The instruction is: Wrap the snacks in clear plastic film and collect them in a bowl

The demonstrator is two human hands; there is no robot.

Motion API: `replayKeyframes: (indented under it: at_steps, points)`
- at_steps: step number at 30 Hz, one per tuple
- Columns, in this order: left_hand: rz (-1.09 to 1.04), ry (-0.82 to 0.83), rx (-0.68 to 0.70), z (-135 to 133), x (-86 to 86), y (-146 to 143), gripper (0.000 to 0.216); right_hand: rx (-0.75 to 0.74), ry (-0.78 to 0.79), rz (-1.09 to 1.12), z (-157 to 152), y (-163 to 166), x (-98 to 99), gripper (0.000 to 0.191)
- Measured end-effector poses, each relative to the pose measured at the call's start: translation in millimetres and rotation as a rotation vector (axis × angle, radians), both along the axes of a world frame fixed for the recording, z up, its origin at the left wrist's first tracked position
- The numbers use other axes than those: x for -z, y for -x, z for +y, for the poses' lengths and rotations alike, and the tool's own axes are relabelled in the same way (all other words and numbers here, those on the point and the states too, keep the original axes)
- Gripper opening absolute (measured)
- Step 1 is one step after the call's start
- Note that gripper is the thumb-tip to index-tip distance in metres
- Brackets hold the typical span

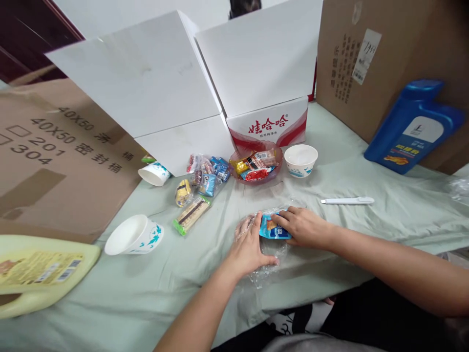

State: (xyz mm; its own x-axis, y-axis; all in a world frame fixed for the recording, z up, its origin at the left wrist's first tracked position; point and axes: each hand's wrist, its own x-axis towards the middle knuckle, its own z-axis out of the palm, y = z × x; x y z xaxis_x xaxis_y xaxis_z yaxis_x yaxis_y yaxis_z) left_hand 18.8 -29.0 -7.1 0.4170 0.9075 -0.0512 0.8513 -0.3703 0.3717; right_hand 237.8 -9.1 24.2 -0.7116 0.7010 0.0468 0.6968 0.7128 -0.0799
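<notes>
A blue snack packet (270,229) lies on crinkled clear plastic wrap (261,277) near the table's front edge. My right hand (306,228) is closed on the packet's right side, fingers curled over its top. On the left, my left hand (250,248) rests over the wrap, its thumb stretched out to the right and fingers pointing forward; the fingertips come close to the packet's left edge. Something pinkish under the plastic by the left fingers is too covered to make out. Beyond the hands stands a pink glass bowl (238,177) of wrapped snacks.
A paper bowl (301,161) stands right of the glass bowl; others, a tilted bowl (134,235) and a tipped bowl (154,174), lie left. Wrapped snacks (208,185), a green-ended bar (191,215), a white cutter (347,201), a blue jug (414,129), a yellow jug (78,271) and boxes (266,122) surround.
</notes>
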Motion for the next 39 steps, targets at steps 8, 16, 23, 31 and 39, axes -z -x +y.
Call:
replayKeyframes:
  at_steps: [8,16,23,31,39]
  points:
    - [0.062,-0.006,0.043,1.8,-4.0,2.4,0.117,0.021,-0.025,-0.112,18.4,2.0,-16.5,0.040]
    - [0.093,0.027,0.049,4.6,-10.0,6.9,0.102,0.136,0.578,0.703,61.3,-15.3,-40.4,0.025]
    - [-0.048,-0.187,0.010,10.7,0.4,9.6,0.065,0.366,0.882,1.450,96.2,24.8,-47.5,0.024]
    - [-0.090,-0.213,0.009,13.0,2.7,17.2,0.068,0.635,0.867,1.386,122.3,31.1,-70.4,0.014]
    - [0.038,-0.026,0.192,8.4,-10.6,13.8,0.094,0.530,0.702,1.302,102.0,0.3,-46.9,0.028]
